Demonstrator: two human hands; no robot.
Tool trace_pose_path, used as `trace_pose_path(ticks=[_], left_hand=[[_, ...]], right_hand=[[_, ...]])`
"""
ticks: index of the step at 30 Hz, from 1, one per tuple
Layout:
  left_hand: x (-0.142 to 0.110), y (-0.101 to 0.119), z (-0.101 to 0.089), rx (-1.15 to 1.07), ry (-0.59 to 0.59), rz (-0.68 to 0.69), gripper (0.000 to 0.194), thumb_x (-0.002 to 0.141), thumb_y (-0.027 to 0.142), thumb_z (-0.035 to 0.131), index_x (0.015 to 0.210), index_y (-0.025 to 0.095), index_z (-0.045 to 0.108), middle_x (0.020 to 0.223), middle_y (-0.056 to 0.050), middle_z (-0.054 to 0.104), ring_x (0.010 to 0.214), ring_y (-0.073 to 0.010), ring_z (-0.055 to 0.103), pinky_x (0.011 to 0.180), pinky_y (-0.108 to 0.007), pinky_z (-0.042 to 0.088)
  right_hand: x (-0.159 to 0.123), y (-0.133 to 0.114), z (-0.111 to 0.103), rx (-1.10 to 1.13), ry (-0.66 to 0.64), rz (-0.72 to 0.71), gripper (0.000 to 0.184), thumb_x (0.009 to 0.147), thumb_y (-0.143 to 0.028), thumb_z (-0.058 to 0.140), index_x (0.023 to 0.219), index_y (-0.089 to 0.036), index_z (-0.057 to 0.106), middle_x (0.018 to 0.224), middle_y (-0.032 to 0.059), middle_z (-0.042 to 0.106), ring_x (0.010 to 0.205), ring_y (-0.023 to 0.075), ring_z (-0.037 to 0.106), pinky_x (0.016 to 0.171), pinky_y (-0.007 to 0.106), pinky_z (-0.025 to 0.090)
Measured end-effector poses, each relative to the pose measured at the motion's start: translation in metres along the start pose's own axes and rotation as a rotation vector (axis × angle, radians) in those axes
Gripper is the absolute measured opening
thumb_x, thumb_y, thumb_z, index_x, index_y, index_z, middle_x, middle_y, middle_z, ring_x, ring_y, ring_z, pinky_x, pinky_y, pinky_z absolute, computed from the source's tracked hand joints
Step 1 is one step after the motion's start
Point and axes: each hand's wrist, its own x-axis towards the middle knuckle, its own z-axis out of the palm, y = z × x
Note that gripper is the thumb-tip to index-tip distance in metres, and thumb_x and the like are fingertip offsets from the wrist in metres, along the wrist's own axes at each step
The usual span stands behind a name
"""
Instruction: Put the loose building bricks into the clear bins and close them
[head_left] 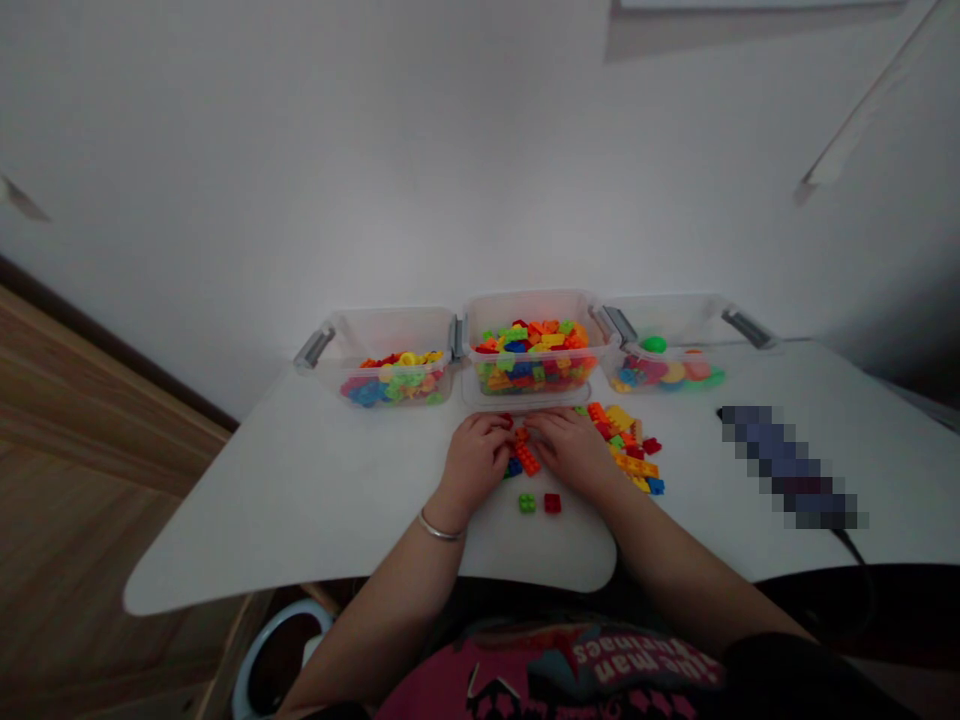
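Where the two hands meet over loose plastic building bricks, the left hand [475, 460] — a thin bracelet [440, 527] at its wrist — and the right hand [570, 450] lie nearly touching on the white table [322, 500]; an orange brick [528, 459] sits between the two grips, though whether either is clamped on it cannot be told; a green brick [527, 503] and a red brick [552, 503] lie just below the hands; a heap of mixed bricks [626, 452] spreads beside the right hand; three clear plastic bins [534, 310] of bricks and toy pieces stand beyond.
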Motion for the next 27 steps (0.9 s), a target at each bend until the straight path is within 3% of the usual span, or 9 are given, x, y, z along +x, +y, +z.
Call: trace_pose_path(ticks=[6,14,27], left_hand=[[0.000,0.001,-0.002,0.016,-0.009,-0.007,0.027,0.077,0.005,0.055,0.085,0.022,0.074,0.101,-0.004,0.070,0.100,-0.0217,0.059,0.095,-0.041,0.049],[0.001,0.002,-0.001,0.031,-0.025,-0.003,0.024,0.080,0.009,0.058,0.092,0.022,0.075,0.102,-0.005,0.071,0.101,-0.0212,0.059,0.096,-0.042,0.049],[0.000,0.003,0.000,-0.012,-0.041,0.008,0.029,0.080,0.008,0.057,0.102,0.021,0.072,0.112,-0.006,0.068,0.108,-0.0217,0.057,0.100,-0.041,0.047]], right_hand=[[0.002,0.002,0.011,0.026,-0.043,-0.091,0.032,0.087,-0.016,0.055,0.115,-0.026,0.068,0.118,0.0029,0.069,0.112,0.0235,0.059,0.098,0.043,0.047],[-0.001,0.004,0.003,-0.022,-0.021,0.056,0.018,0.086,-0.019,0.057,0.097,-0.023,0.071,0.099,0.0055,0.073,0.100,0.0238,0.061,0.092,0.041,0.047],[0.000,0.006,0.003,0.053,0.089,0.159,0.020,0.081,-0.018,0.055,0.098,-0.021,0.064,0.095,0.0082,0.070,0.094,0.0265,0.062,0.085,0.041,0.048]])
